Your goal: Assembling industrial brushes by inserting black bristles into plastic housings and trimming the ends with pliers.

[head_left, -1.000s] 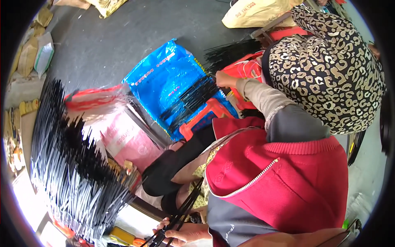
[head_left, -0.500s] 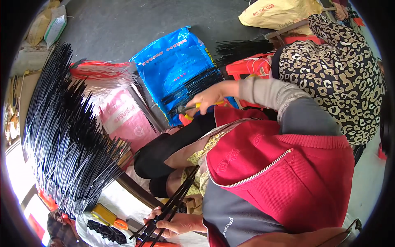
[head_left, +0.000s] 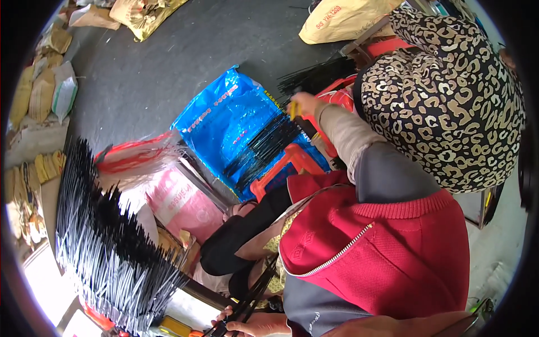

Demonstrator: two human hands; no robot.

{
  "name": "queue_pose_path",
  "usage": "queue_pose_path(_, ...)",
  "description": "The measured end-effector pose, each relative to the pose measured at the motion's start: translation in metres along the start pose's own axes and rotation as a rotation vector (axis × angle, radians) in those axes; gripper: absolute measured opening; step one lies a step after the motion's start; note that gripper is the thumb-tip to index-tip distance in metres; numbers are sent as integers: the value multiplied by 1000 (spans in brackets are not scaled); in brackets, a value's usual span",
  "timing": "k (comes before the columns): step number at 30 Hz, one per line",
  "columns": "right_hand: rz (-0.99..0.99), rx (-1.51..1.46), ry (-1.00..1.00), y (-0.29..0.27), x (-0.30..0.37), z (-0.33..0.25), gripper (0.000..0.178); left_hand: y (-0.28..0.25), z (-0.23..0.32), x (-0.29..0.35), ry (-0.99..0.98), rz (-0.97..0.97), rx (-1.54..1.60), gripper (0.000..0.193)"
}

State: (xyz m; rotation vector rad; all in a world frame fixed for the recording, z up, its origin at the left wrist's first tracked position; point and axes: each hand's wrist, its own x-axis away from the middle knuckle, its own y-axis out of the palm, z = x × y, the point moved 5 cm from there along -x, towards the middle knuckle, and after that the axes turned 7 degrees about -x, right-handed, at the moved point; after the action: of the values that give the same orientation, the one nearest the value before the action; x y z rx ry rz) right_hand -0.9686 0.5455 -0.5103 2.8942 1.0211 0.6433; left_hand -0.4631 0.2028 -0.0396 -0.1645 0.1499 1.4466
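My left hand (head_left: 252, 324), low in the view, is closed round a small bundle of thin black strips (head_left: 259, 292). The bundle slants up beside my lap, and its lower end passes out of view at the bottom edge. My right arm is stretched out in front, and its hand (head_left: 307, 104) is closed on yellow-handled pliers (head_left: 293, 110); the jaws are hard to make out. Under and beside that hand, more black strips (head_left: 264, 145) lie across a blue plastic sack (head_left: 209, 119). An orange-red plastic stool (head_left: 300, 159) stands at the sack's near edge.
A large mass of black strips (head_left: 112, 253) fans out at left. Red and clear strands (head_left: 135, 157) lie beside a pink sack (head_left: 182, 202). At right, close to my arm, is a person in a leopard-print top (head_left: 438, 112). Paper sacks (head_left: 44, 92) line the far left.
My right hand has moved away from my knees with the pliers, toward the far end of the sack. The view has shifted, and my left hand still holds the strips.
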Motion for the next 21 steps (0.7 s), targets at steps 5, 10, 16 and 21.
queue_pose_path(5,658,-797,559,-14,-10,15,28,22,-14,-3,30,-11,-36,40)
queue_pose_path(10,487,-910,473,17,-14,56,27,22,-7,-6,43,-27,-114,40)
queue_pose_path(16,-26,273,-147,-63,-39,124,28,22,-4,-10,-68,-94,-45,39)
queue_pose_path(21,751,-863,562,13,-67,97,25,22,3,3,-3,-41,-250,39)
